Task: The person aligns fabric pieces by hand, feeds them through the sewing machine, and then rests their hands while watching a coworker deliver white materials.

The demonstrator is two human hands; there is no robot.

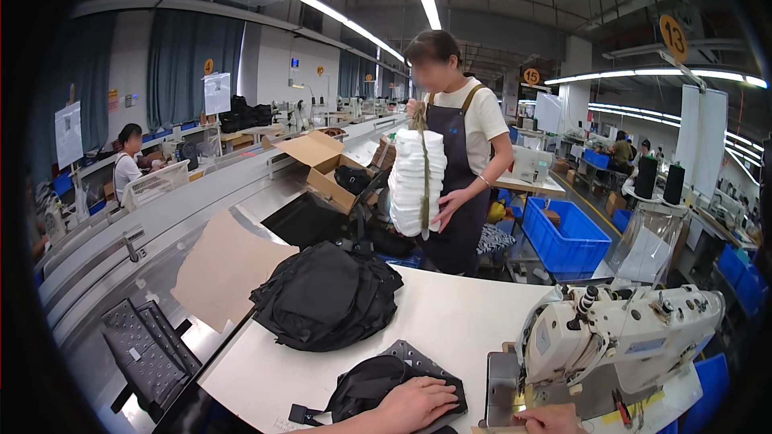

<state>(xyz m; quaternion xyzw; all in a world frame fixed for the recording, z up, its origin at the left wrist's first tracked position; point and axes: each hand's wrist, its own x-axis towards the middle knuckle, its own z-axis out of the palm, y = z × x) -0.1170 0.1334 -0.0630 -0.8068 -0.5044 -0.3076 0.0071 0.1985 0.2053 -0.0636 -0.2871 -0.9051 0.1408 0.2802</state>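
My left hand [418, 403] lies flat on a black fabric piece [371, 386], its fingers stretched over a corner dotted with metal eyelets. A short black strap [304, 415] sticks out from the left of that piece. At the lower edge, my right hand [552, 419] is closed beside the bed of a white sewing machine [615, 337], just under the lit needle area. Whatever its curled fingers hold is hidden. Farther back on the white table [450, 301] sits a black backpack [326, 297].
A co-worker in a dark apron [454, 145] stands across the table, holding a tied white bundle [416, 181]. Blue crates [565, 237], an open cardboard box [330, 181] and dark eyelet panels [149, 354] lie around. Red-handled snips [622, 408] rest right of my right hand.
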